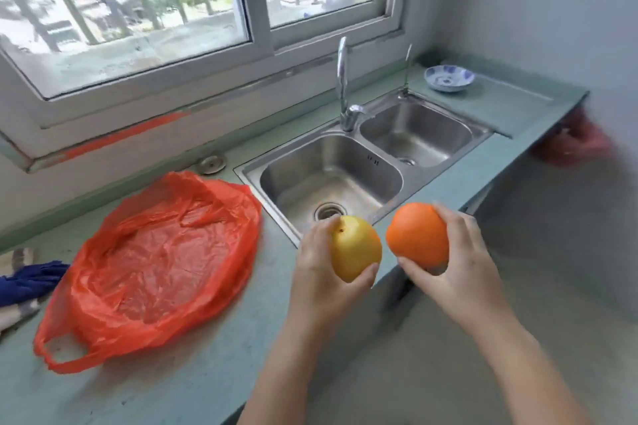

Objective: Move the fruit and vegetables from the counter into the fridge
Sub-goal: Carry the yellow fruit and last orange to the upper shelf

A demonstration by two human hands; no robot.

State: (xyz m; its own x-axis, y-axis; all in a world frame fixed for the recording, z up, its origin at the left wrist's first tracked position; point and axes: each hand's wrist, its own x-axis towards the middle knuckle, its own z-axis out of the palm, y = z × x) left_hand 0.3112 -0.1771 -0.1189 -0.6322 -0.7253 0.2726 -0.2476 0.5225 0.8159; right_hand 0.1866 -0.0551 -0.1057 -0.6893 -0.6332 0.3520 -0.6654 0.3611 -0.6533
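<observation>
— Yellow fruit (pixel 357 248), a pear perhaps given the blur, sits in your left hand (pixel 319 272), fingers curled round it above the counter (pixel 193 386) edge.

— And your right hand (pixel 462 262)?

— You've got it wrapped round an orange (pixel 416 233), just beside the yellow one, in front of the steel sink (pixel 331 179).

— On the counter?

— A flattened red plastic bag (pixel 155 269), a blue cloth (pixel 27 281) at its left.

This is a home kitchen. A steel sink (pixel 366 162) with 2 basins and a tall tap (pixel 343 86) sits in a green counter (pixel 193 373) under a barred window (pixel 138 10). A patterned bowl (pixel 448 78) stands nearby.
</observation>
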